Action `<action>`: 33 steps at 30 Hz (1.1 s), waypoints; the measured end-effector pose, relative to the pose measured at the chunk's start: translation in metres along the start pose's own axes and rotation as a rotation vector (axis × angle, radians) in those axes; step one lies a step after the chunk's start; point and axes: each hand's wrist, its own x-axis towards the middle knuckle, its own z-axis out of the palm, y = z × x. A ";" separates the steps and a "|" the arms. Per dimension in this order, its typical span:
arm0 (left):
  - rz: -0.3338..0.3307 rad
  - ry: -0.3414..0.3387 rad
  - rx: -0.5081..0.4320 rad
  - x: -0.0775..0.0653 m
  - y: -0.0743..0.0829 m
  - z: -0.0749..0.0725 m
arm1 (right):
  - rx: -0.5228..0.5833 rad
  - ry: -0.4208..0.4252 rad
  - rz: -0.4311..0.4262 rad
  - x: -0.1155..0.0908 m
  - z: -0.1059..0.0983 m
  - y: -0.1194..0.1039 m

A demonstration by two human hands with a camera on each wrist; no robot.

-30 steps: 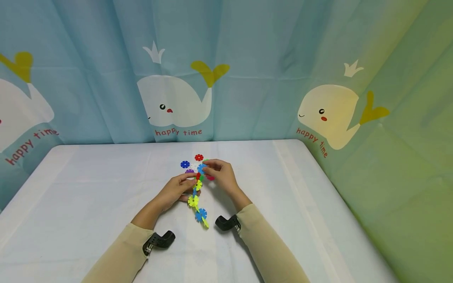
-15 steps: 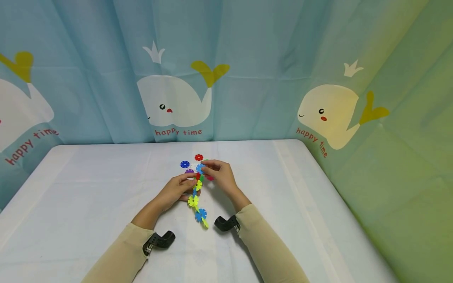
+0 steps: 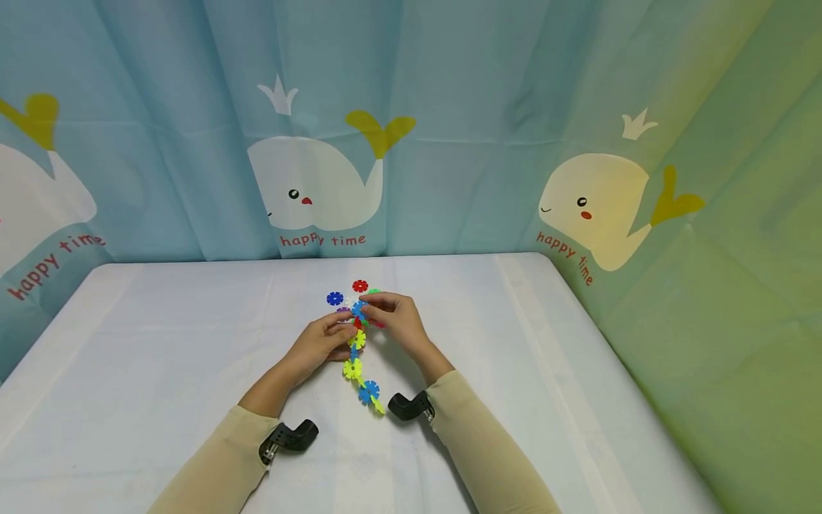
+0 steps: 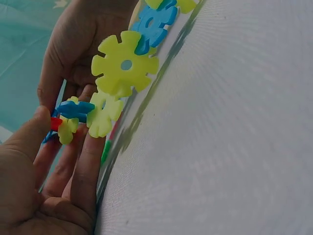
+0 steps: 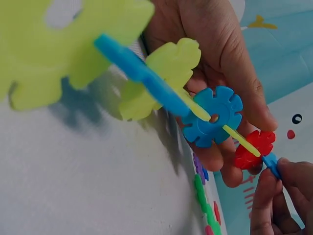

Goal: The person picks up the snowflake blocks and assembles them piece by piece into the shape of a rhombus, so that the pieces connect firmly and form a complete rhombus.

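A chain of slotted, flower-shaped plastic discs (image 3: 352,369) in yellow, blue and red runs toward me from my left hand (image 3: 321,339). That hand holds the chain's far end, its thumb and fingers on the red disc (image 5: 255,149). Beyond it, my right hand (image 3: 401,318) pinches a blue disc (image 3: 358,310) between thumb and fingertips. In the right wrist view, the pinched disc stands edge-on with its rim at the red disc's edge. Large yellow discs (image 4: 125,63) of the chain show close up in the left wrist view.
Loose discs lie on the white tabletop (image 3: 193,343) behind the hands: red (image 3: 360,285), dark blue (image 3: 335,298), green (image 3: 374,291) and purple (image 3: 343,311), partly covered by the hands. A blue curtain (image 3: 449,143) with whale prints hangs behind the table.
My right hand has shifted slightly left, bringing the blue disc to the chain's red end. The chain's near end has swung a little to the right. The left hand has barely moved.
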 end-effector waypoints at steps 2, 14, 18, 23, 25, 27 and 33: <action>0.014 0.008 -0.016 0.000 0.000 0.000 | 0.002 -0.010 -0.001 0.000 0.000 0.000; 0.045 0.050 -0.041 0.000 -0.002 0.000 | 0.009 -0.044 0.004 0.009 -0.002 0.020; 0.042 0.060 -0.042 0.000 -0.001 0.001 | 0.007 -0.045 0.025 0.016 -0.003 0.035; 0.047 0.060 -0.029 -0.001 0.001 0.002 | -0.024 -0.051 0.042 0.017 -0.004 0.038; 0.047 0.061 -0.020 -0.002 0.001 0.003 | -0.028 -0.056 0.048 0.017 -0.005 0.037; 0.043 0.063 -0.021 -0.002 0.002 0.003 | -0.024 -0.062 0.054 0.016 -0.006 0.037; 0.019 0.082 -0.031 -0.002 0.003 0.004 | -0.008 -0.090 0.062 0.014 -0.007 0.036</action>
